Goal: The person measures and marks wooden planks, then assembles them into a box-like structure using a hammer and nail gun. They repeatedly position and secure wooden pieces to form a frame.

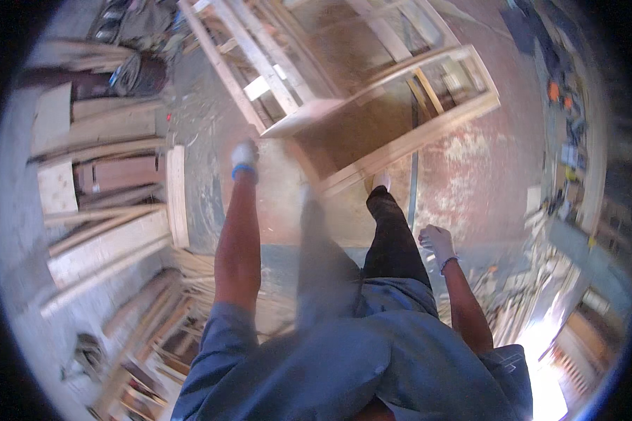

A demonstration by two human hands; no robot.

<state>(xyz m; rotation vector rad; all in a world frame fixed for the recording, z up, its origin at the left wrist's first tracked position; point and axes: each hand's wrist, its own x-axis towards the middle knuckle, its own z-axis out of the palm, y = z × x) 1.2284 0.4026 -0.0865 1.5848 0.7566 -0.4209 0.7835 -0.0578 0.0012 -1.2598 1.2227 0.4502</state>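
A large pale wooden frame (pixel 393 151), built of boards and bars like an unfinished piece of furniture, stands tilted across the view ahead of me. My left hand (pixel 244 154), in a whitish glove with a blue cuff, is stretched forward close to its near left corner. Motion blurs those fingers, so I cannot make out their pose or whether they touch the wood. Lower down at my right side hangs my right hand (pixel 437 242), also gloved. Its fingers are curled in, with nothing visible in them, and it is apart from the frame.
Boards and planks (pixel 119 168) are stacked along the left wall. More wood strips (pixel 182 330) lie at the lower left, and scraps (pixel 519 281) are heaped at the lower right. A cluttered bench (pixel 576 154) runs along the right. The worn reddish floor (pixel 484 175) lies between.
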